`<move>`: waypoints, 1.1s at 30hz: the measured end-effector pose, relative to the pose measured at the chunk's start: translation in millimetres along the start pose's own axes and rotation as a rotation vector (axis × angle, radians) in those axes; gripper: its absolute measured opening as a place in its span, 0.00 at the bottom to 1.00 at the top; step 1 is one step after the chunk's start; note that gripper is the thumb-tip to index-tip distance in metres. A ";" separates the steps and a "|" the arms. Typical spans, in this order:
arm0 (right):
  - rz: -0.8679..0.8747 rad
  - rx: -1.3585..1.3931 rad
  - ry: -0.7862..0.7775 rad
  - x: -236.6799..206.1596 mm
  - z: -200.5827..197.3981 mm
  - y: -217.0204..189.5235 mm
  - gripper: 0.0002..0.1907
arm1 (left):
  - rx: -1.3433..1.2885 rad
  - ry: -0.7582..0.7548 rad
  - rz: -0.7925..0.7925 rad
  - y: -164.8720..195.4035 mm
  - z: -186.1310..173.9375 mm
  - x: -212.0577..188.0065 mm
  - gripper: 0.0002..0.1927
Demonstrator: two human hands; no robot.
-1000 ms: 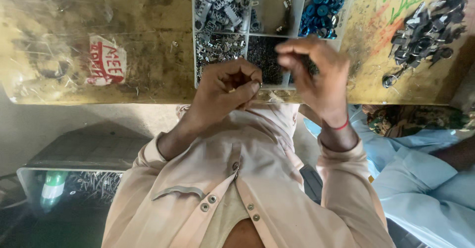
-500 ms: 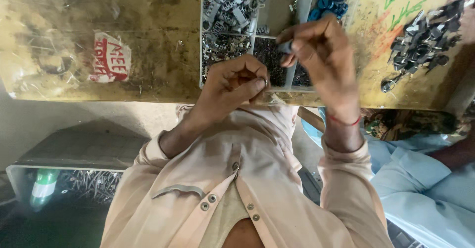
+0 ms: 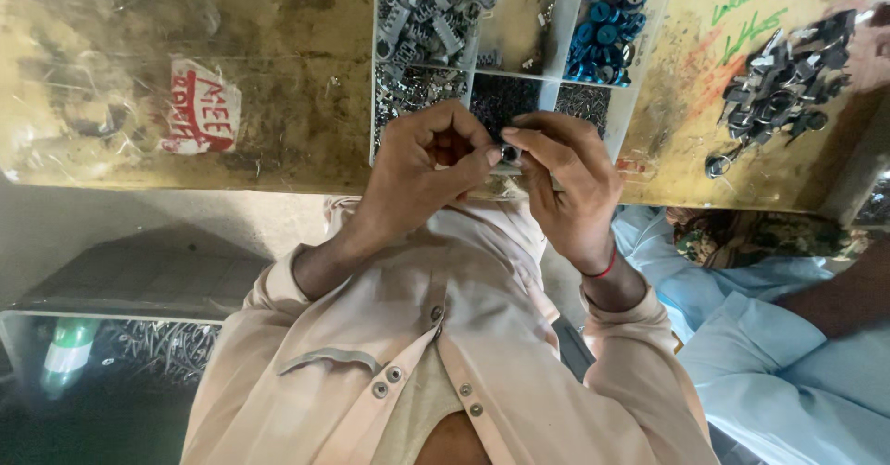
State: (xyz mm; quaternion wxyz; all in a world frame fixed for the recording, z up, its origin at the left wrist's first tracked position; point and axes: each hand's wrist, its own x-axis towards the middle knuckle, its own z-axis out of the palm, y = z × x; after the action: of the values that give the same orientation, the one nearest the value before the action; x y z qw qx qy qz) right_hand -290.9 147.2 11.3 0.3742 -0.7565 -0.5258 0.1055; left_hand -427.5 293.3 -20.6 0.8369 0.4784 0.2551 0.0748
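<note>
Both hands meet at the near edge of the worn yellow wooden table (image 3: 232,76). The left hand (image 3: 422,173) and right hand (image 3: 565,182) pinch a small round dark metal part (image 3: 509,153) between their fingertips; it may be a nut, it is too small to tell. Just behind sits a clear plastic tray with boxes (image 3: 556,34) holding little blue caps (image 3: 607,29) and grey metal bits (image 3: 426,6).

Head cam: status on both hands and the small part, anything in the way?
Left hand and right hand pinch one small metal part between fingertips. Held above the compartment tray at the bench edge. Nothing blocking; loose dark parts sit off right.
</note>
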 end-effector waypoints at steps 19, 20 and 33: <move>-0.067 0.057 -0.002 -14.1 -16.1 9.9 0.24 | 0.021 -0.012 0.146 -7.0 13.1 -9.0 0.06; -0.067 0.062 0.002 -14.4 -16.5 9.8 0.24 | 0.019 -0.019 0.145 -6.6 14.1 -10.8 0.06; -0.102 -0.228 0.106 -11.5 -11.9 -3.5 0.17 | 0.484 -0.071 0.632 4.2 16.6 -8.6 0.16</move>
State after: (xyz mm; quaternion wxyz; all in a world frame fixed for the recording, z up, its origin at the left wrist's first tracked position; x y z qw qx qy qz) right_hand -291.7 132.3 19.2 0.3178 -0.7710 -0.5517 -0.0140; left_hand -426.0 279.7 -7.2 0.6442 0.7189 0.0765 0.2498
